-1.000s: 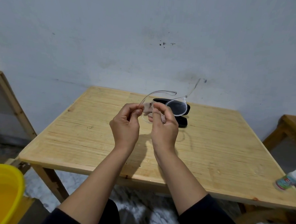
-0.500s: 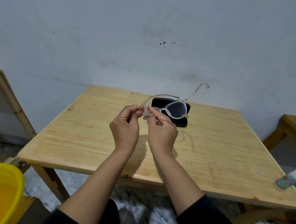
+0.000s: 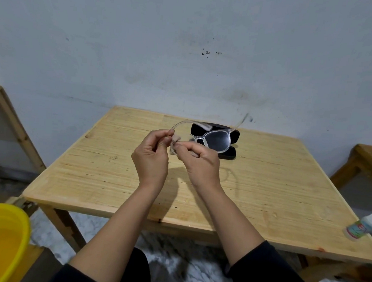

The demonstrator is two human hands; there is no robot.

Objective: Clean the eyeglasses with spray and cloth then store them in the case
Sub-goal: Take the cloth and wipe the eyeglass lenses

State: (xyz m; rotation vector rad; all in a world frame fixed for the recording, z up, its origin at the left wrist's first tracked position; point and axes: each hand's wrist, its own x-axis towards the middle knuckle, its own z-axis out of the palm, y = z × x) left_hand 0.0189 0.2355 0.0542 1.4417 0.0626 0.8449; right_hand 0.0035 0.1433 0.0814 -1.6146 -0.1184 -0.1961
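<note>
Clear-framed eyeglasses (image 3: pixel 217 140) are held in the air above the far middle of the wooden table (image 3: pixel 275 178), with both temples unfolded. My left hand (image 3: pixel 151 158) pinches the frame at its left end. My right hand (image 3: pixel 201 163) pinches a small beige cloth (image 3: pixel 176 138) around the left lens, which is mostly hidden by fingers and cloth. The right lens shows free, in front of the black case (image 3: pixel 235 134), which lies open on the table behind the glasses. A white spray bottle (image 3: pixel 363 225) with a coloured label lies on its side at the table's right edge.
A yellow basin (image 3: pixel 1 239) sits low at the near left. A wooden stool (image 3: pixel 365 156) stands to the right of the table and a wooden frame (image 3: pixel 9 118) to the left. A grey wall rises right behind the table.
The glasses have come down a little and turned, so the right lens faces me more squarely. My right fingers with the cloth have shifted along the left lens.
</note>
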